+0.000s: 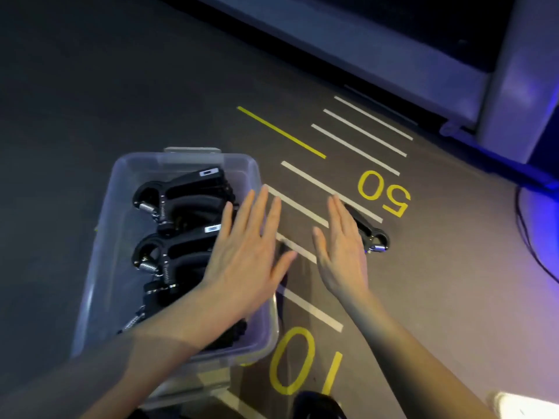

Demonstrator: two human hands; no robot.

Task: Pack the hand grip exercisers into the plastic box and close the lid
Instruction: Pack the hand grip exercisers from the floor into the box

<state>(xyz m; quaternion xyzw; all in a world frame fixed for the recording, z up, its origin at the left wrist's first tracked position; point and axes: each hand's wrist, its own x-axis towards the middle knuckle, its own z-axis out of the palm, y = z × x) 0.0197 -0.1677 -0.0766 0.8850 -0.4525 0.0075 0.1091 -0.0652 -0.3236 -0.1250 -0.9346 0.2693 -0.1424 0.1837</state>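
From the head view, your left hand (245, 258) hovers flat over the right rim of the clear plastic box (121, 189), fingers spread apart and holding nothing. Several black hand grip exercisers (178, 195) lie inside the box, which sits lidless on the floor (438, 282). Your right hand (341, 252) is also flat, fingers close together, just beside one exerciser (370, 234) lying on the floor's white stripes (305, 179), right of the box.

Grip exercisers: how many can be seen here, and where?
4 clearly: two stacked in the box, far and middle, a third nearer, mostly under the left arm, and one on the floor beside the right hand. More may be hidden.
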